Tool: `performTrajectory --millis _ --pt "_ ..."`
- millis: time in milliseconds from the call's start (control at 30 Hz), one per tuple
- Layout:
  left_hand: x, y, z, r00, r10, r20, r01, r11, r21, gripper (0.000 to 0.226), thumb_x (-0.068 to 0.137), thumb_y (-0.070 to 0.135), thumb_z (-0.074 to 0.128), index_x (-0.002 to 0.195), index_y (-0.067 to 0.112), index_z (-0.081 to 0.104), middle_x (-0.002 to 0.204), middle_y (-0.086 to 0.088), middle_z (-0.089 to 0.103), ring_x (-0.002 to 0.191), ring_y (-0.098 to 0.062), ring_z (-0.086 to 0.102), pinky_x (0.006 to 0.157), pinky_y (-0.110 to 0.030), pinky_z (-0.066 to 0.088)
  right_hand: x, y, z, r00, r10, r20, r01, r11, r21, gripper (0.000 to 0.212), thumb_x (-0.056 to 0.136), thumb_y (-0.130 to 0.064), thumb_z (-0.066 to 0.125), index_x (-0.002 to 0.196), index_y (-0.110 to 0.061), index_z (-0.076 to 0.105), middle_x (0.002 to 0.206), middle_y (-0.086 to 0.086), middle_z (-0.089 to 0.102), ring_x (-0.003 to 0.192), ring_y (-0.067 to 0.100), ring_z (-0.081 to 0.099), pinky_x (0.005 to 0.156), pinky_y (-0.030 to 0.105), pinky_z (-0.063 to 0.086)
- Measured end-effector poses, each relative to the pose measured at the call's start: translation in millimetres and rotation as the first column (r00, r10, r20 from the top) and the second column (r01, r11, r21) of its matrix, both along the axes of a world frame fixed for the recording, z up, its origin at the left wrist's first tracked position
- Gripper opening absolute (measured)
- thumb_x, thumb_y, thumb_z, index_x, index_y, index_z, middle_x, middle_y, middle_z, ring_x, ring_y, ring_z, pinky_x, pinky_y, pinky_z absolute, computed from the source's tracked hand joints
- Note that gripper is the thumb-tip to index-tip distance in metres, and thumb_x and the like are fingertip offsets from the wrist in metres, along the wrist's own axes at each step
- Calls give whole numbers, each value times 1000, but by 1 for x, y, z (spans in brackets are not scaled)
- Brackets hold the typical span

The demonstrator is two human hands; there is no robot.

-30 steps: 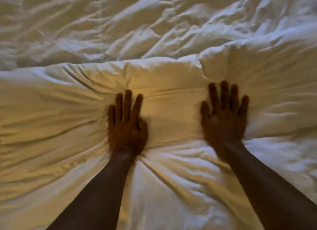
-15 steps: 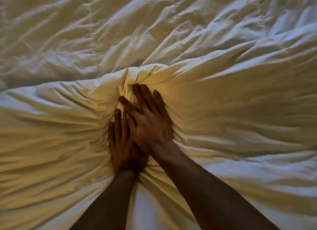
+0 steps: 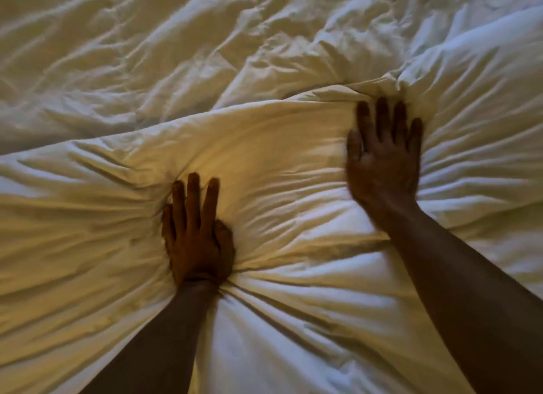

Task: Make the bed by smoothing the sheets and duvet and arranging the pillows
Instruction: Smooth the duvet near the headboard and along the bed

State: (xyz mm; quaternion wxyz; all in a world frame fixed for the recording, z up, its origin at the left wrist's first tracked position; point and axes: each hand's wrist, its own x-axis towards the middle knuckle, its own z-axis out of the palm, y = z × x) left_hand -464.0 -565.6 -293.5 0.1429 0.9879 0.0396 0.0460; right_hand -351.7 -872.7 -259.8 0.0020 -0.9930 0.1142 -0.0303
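A white duvet [image 3: 279, 164] fills the lower two thirds of the head view, its folded top edge running from the left side up to the upper right. My left hand [image 3: 197, 232] presses flat into it at centre left, fingers straight, with creases fanning out from the wrist. My right hand [image 3: 382, 158] lies flat on the duvet at the upper right, fingers spread, its fingertips at the bunched top edge. Beyond that edge lies the crumpled white sheet [image 3: 147, 55]. No pillows are in view.
My right hand has swept to the right, from on top of my left hand out to the duvet's top edge. My left hand has stayed pressed in place.
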Motion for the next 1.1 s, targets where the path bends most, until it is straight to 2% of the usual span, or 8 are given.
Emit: performTrajectory --millis 233,433,567,667,767,867,1000,1100 --pt "-5 2 4 999 -7 53 6 1000 21 73 91 26 46 161 32 25 171 0 14 159 -25 7 126 -51 15 -111 53 8 998 -39 -57 41 998 39 56 109 -43 20 163 -26 20 170 10 19 158 28 12 126 50 13" --pt "-12 2 26 999 -5 -42 6 999 40 67 98 32 40 162 36 18 171 2 12 158 -23 9 125 -50 16 -223 103 23 990 61 -129 -42 989 145 59 108 -41 28 164 -26 14 171 8 9 159 24 3 126 50 15" --pt "-51 -25 37 990 70 -119 -66 997 40 60 107 39 24 164 25 13 171 -5 9 158 -24 8 124 -53 17 -266 104 25 976 194 -101 -163 953 256 59 107 -37 36 163 -26 19 171 11 9 159 26 3 125 52 18" --pt "-107 -59 39 986 34 -166 -29 999 35 66 106 43 21 163 13 8 171 -10 4 159 -25 3 125 -55 15 -265 89 26 954 286 -89 -251 925 287 57 107 -37 37 162 -29 24 170 11 14 159 26 7 125 51 19" --pt "-150 -112 41 976 69 -205 -64 998 28 73 104 46 23 162 5 7 171 -13 2 159 -26 2 125 -55 16 -250 44 31 920 391 -20 -371 887 275 53 100 -35 47 153 -32 45 164 5 36 155 25 25 125 52 18" --pt "-160 -176 46 977 49 -206 -47 999 13 76 103 48 27 162 5 5 171 -13 -1 159 -29 1 124 -56 16 -229 -37 49 910 414 17 -410 894 179 49 98 -31 48 145 -24 57 158 3 45 155 25 26 127 52 14" --pt "-131 -272 56 975 -135 -178 130 991 -42 66 105 47 24 164 20 9 172 -8 -1 159 -25 -4 126 -54 10 -208 -163 59 952 305 -21 -304 951 63 50 100 -41 42 148 -32 52 163 1 38 157 27 20 127 53 10" --pt "-101 -342 63 969 -163 -186 149 985 -87 65 105 51 20 164 28 5 172 -8 -3 159 -25 -5 126 -54 8 -206 -247 55 986 148 -74 -147 989 18 53 104 -47 32 155 -37 40 167 -3 28 158 23 12 127 53 5"
